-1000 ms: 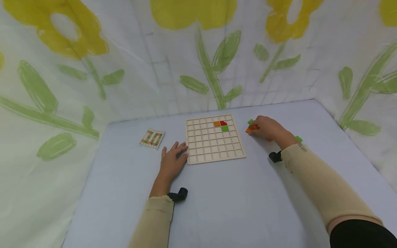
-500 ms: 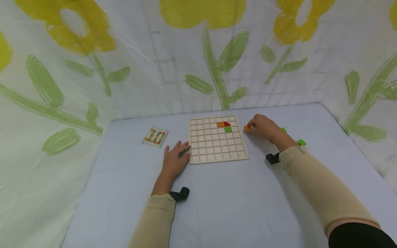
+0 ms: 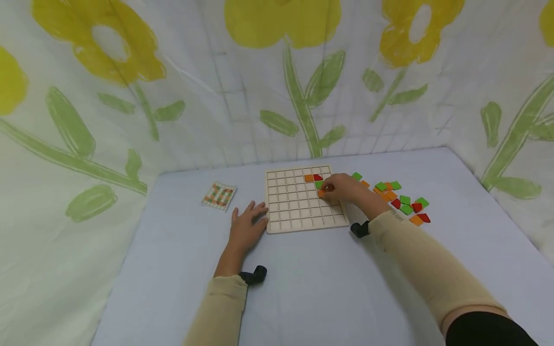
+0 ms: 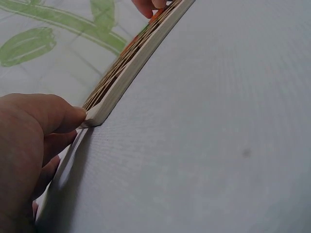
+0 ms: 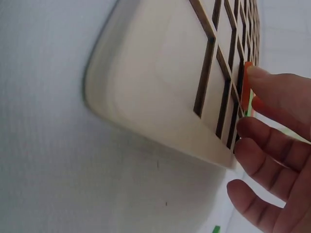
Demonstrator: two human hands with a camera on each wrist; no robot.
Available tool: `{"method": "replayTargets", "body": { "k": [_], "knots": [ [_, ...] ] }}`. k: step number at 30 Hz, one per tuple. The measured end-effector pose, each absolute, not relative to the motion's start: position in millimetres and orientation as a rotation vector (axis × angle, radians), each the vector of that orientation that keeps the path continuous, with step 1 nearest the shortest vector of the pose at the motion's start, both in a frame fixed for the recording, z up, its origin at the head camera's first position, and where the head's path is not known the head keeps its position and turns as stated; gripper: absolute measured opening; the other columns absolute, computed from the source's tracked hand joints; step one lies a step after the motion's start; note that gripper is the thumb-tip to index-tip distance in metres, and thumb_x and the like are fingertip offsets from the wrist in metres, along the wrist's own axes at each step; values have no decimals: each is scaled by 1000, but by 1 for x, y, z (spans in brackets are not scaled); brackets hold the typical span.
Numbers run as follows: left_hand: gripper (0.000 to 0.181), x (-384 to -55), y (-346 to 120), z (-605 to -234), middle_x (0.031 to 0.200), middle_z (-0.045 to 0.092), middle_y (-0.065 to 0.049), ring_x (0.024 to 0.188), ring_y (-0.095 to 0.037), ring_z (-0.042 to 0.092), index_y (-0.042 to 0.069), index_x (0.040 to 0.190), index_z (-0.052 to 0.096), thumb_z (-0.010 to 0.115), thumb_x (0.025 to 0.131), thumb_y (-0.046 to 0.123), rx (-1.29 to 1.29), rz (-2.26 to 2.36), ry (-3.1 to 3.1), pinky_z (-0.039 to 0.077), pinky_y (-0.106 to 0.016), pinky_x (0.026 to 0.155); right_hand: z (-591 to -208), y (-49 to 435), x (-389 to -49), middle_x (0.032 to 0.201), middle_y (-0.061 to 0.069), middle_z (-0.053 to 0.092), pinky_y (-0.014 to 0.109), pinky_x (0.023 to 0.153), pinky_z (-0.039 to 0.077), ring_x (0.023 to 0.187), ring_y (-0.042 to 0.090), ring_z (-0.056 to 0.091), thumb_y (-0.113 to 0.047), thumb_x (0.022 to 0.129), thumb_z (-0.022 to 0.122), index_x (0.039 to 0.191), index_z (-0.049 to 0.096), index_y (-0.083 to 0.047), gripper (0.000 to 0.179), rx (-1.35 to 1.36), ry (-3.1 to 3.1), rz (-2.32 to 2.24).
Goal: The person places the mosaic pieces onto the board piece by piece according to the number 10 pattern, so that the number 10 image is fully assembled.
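Note:
A square wooden board (image 3: 287, 211) with a grooved grid lies on the table. Near its top right are an orange tile (image 3: 308, 178), a red tile with a rounded corner (image 3: 318, 177) and a green tile (image 3: 319, 184). My right hand (image 3: 346, 188) pinches an orange square tile (image 3: 321, 194) over the grid, just below the green one; the right wrist view shows thumb and fingertips at this tile (image 5: 247, 87). At the board's left edge rests my left hand (image 3: 245, 231), fingers loosely spread. Its thumb (image 4: 68, 115) touches the board's near corner in the left wrist view.
Several loose green, orange and red tiles (image 3: 406, 209) lie right of the board, partly behind the right forearm. A small patterned card (image 3: 220, 196) with a coloured grid lies left of the board. A flower-printed cloth (image 3: 242, 115) hangs behind the table (image 3: 303, 288).
My right hand has moved left from the loose tiles onto the board, carrying an orange tile. More loose tiles now show. My left hand stays at the board's edge.

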State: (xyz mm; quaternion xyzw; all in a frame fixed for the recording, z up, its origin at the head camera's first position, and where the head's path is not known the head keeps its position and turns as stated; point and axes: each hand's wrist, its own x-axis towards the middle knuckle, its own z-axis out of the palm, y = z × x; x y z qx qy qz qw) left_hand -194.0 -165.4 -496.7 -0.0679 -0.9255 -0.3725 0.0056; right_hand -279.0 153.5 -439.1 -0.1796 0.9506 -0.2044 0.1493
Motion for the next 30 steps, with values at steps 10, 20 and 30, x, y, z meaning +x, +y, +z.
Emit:
{"method": "replayTargets", "body": {
  "k": [10, 20, 30],
  "knots": [
    [32, -194, -166, -499, 144, 54, 7, 145, -21, 36, 19, 126, 67, 63, 95, 27, -228, -1153, -2870, -2, -54, 123, -452, 146, -282, 113, 9, 70, 40, 85, 52, 100, 25, 61, -25, 91, 71, 110, 74, -11, 23, -362, 2756, -773],
    [33, -193, -163, -502, 143, 55, 7, 145, -21, 36, 20, 125, 67, 63, 94, 29, -213, -1161, -2867, -2, -54, 123, -455, 185, -255, 120, 14, 62, 35, 78, 50, 107, 31, 56, -33, 95, 64, 128, 64, -13, 38, 90, 2786, -1285],
    [33, -193, -163, -499, 144, 54, 8, 146, -19, 35, 21, 127, 66, 64, 95, 28, -207, -1138, -2885, -3, -53, 123, -465, 227, -237, 143, 19, 49, 49, 94, 48, 121, 39, 48, -28, 96, 62, 138, 56, -9, 46, 338, 2911, -1298]
  ]
}}
